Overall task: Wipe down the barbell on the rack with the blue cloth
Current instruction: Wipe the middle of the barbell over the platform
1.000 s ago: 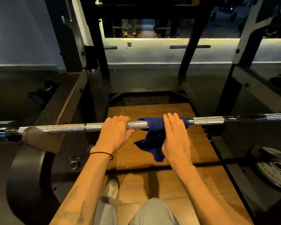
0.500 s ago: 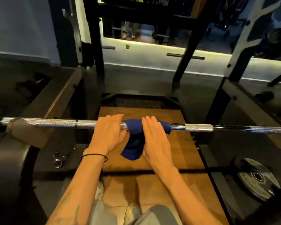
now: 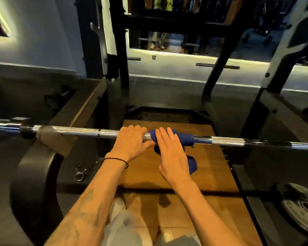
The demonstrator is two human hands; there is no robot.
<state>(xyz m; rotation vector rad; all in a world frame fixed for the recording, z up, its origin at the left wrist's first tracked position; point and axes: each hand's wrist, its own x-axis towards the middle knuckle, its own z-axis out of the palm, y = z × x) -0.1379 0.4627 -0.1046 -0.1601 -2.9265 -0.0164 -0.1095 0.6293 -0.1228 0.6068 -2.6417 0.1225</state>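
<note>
Barbell (image 3: 78,131) lengthwise left-right; left hand (image 3: 132,142) wrapped round it, right hand (image 3: 171,151) flat on blue cloth (image 3: 185,139).

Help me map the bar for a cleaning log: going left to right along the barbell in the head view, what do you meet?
Tan rack pad → bare knurled barbell → left hand → right hand → blue cloth → knurled patch.

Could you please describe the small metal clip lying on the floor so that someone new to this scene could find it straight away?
Start at the long steel barbell across the rack and drop down from the left hand to the dark floor beside the wooden platform. The spring collar clip lies there, just left of the forearm. It is the only small shiny wire loop on that dark mat.
</note>
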